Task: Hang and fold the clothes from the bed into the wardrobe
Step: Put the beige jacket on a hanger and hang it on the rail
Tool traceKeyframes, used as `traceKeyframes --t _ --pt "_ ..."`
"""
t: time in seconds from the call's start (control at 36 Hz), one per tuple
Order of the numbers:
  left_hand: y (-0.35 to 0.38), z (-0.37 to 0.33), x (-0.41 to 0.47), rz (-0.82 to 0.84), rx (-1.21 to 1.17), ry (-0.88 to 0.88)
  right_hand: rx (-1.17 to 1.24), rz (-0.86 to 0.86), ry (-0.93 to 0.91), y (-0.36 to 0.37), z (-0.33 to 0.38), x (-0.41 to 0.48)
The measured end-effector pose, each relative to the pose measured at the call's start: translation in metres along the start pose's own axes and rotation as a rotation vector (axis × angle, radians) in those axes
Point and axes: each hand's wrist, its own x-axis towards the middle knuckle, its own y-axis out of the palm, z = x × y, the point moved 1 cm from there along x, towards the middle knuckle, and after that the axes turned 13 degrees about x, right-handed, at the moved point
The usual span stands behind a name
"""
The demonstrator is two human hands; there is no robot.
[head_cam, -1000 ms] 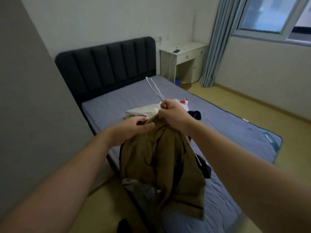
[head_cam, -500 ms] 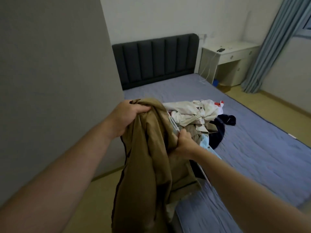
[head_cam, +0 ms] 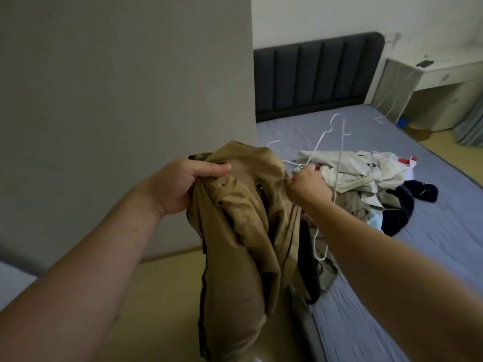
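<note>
One crumpled tan cotton garment (head_cam: 243, 231) hangs between both hands. The left hand (head_cam: 180, 184) grips its top, and the right hand (head_cam: 309, 185) clutches thin white wire hangers (head_cam: 340, 152), maybe two, hard to count.

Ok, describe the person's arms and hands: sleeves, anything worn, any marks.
The left arm and right arm are bare as far as the frame shows, with no sleeve or cuff in view. The left hand and right hand wear no gloves. No watch or band shows on either wrist, and no ring or marking on the parts in view.
</note>
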Motion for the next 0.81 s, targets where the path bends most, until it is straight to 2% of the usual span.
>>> traceKeyframes --t 0.08,0.19,0.28,0.33,0.47,0.56,0.61,0.69,0.81 --pt "-0.018 0.01 -0.008 -0.085 -0.124 0.0 0.189 0.091 -0.088 0.021 0.011 -0.011" --pt "-0.035 0.031 -0.017 -0.192 -0.052 -0.076 0.354 0.167 -0.256 0.035 0.02 -0.037" --pt "-0.036 0.056 -0.024 -0.234 0.169 -0.189 0.425 0.275 -0.157 0.04 0.022 -0.06" --pt "-0.037 0.075 -0.027 -0.332 0.335 -0.271 0.386 0.322 -0.097 0.043 0.023 -0.072" --pt "-0.053 0.111 -0.037 -0.524 1.052 -0.336 0.319 0.315 -0.203 0.053 0.018 -0.1" --pt "-0.066 0.126 -0.048 -0.611 1.293 -0.365 0.425 0.329 -0.219 0.059 0.011 -0.113" --pt "-0.074 0.135 -0.057 -0.713 1.358 -0.395 0.506 0.331 -0.205 0.062 0.009 -0.12" --pt "-0.085 0.143 -0.072 -0.852 1.402 -0.439 0.477 0.318 -0.227 0.064 0.006 -0.129" --pt "-0.096 0.145 -0.088 -0.954 1.33 -0.512 0.456 0.374 -0.261 0.07 0.009 -0.141"
